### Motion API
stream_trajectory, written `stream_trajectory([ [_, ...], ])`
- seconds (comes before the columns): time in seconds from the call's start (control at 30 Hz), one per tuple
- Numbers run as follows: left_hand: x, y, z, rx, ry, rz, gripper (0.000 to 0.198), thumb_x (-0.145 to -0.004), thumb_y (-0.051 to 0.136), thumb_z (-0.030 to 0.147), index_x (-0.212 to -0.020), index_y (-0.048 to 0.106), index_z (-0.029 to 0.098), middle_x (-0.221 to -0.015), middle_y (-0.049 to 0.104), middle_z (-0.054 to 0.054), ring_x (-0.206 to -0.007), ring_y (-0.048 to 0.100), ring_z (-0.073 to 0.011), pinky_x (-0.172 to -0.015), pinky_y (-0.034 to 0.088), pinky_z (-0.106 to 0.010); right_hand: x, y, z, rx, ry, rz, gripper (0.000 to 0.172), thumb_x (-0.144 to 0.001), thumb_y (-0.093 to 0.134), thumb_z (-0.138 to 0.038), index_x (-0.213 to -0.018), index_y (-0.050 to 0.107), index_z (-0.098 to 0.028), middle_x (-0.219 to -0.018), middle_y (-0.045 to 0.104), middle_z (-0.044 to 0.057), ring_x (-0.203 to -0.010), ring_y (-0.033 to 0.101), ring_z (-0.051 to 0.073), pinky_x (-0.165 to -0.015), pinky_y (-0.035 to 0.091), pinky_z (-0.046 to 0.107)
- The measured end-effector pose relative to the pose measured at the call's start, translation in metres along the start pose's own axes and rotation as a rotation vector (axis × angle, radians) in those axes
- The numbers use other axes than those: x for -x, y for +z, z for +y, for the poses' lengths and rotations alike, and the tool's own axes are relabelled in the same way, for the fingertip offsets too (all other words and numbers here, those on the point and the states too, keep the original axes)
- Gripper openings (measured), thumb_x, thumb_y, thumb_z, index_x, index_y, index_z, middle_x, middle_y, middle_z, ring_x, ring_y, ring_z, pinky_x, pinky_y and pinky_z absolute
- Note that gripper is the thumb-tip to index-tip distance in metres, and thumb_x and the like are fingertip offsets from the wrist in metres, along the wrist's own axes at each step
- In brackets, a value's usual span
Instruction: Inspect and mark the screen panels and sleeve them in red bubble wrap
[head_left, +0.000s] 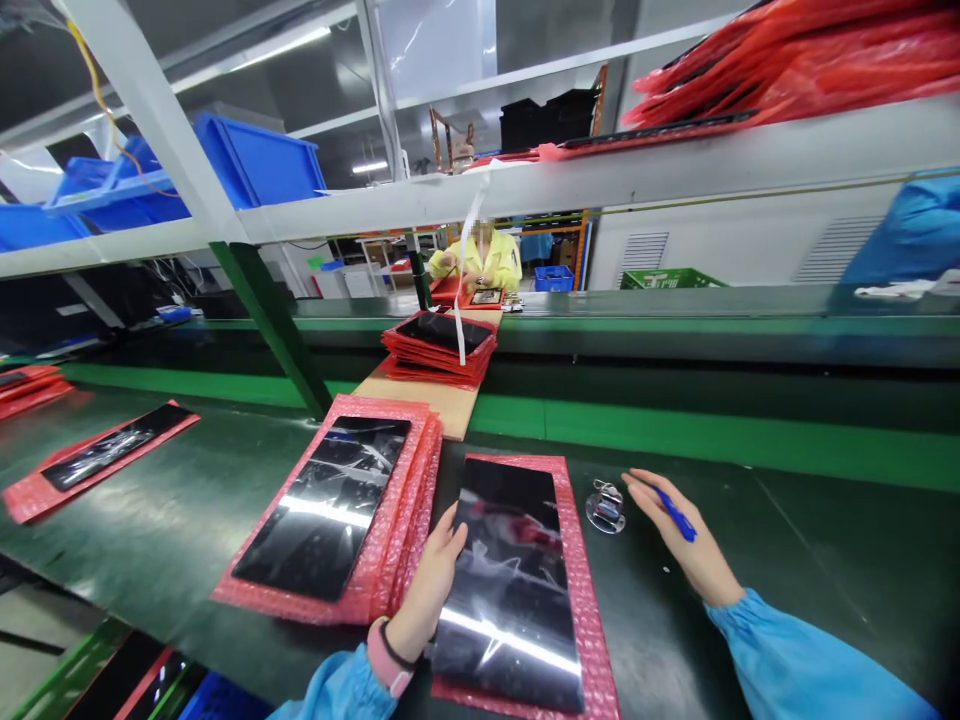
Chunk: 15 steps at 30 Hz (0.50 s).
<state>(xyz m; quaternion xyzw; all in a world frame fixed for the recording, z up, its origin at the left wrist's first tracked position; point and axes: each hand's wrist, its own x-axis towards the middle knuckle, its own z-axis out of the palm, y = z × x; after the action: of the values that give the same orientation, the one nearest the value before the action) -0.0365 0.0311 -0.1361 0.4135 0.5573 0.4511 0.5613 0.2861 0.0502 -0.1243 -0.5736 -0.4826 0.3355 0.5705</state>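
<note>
A glossy black screen panel [510, 570] lies over a red bubble-wrap bag [589, 620] on the bench in front of me. My left hand [435, 575] is at the panel's left edge, its fingers closed against that edge. A blue pen [677, 515] sits in my right hand [686, 535], which is over the bench to the right of the panel. Just left of my right fingertips is a small round metal item [605, 507], its exact kind unclear. Farther left, a second black panel [330, 505] rests on a stack of red bubble-wrap bags [409, 500].
Beyond the bench, red-wrapped panels [439, 350] are piled on a wooden board [450, 410]. Another panel [116, 445] lies at left. A shelf beam [525, 200] and green post [270, 330] cross ahead. Blue bins [259, 165] stand above. A person in yellow [502, 260] works opposite.
</note>
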Motion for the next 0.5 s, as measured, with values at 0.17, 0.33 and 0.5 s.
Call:
stream_trajectory([
  [0.17, 0.002, 0.000, -0.011, -0.048, 0.027, -0.002, 0.062, -0.075, 0.063, 0.040, -0.129, 0.052, 0.012, -0.145, 0.044, -0.015, -0.137, 0.036, -0.0278, -0.115, 0.024, -0.037, -0.005, 0.014, 0.001, 0.077, 0.007, -0.131, 0.044, -0.070, 0.066, -0.058, -0.092, 0.067, -0.020, -0.089, 0.075, 0.010, -0.085, 0.071, 0.031, -0.077, 0.057, 0.040],
  [0.33, 0.012, -0.008, -0.007, -0.116, 0.139, 0.005, 0.070, -0.065, 0.070, 0.032, -0.128, 0.051, 0.010, -0.148, 0.038, -0.017, -0.140, 0.030, -0.0277, -0.117, 0.016, -0.035, -0.011, 0.012, 0.004, 0.119, -0.043, -0.135, 0.042, -0.072, 0.065, -0.055, -0.093, 0.066, -0.019, -0.090, 0.075, 0.011, -0.087, 0.070, 0.031, -0.081, 0.056, 0.041],
  [0.5, 0.025, -0.017, 0.014, 0.135, -0.126, 0.014, 0.064, -0.061, 0.068, 0.018, -0.122, 0.050, 0.014, -0.153, 0.029, -0.017, -0.141, 0.026, -0.0255, -0.113, 0.024, -0.033, 0.018, 0.015, 0.002, 0.135, -0.155, 0.045, 0.049, -0.078, 0.059, -0.051, -0.116, 0.054, -0.020, -0.130, 0.059, 0.014, -0.121, 0.054, 0.031, -0.106, 0.037, 0.047],
])
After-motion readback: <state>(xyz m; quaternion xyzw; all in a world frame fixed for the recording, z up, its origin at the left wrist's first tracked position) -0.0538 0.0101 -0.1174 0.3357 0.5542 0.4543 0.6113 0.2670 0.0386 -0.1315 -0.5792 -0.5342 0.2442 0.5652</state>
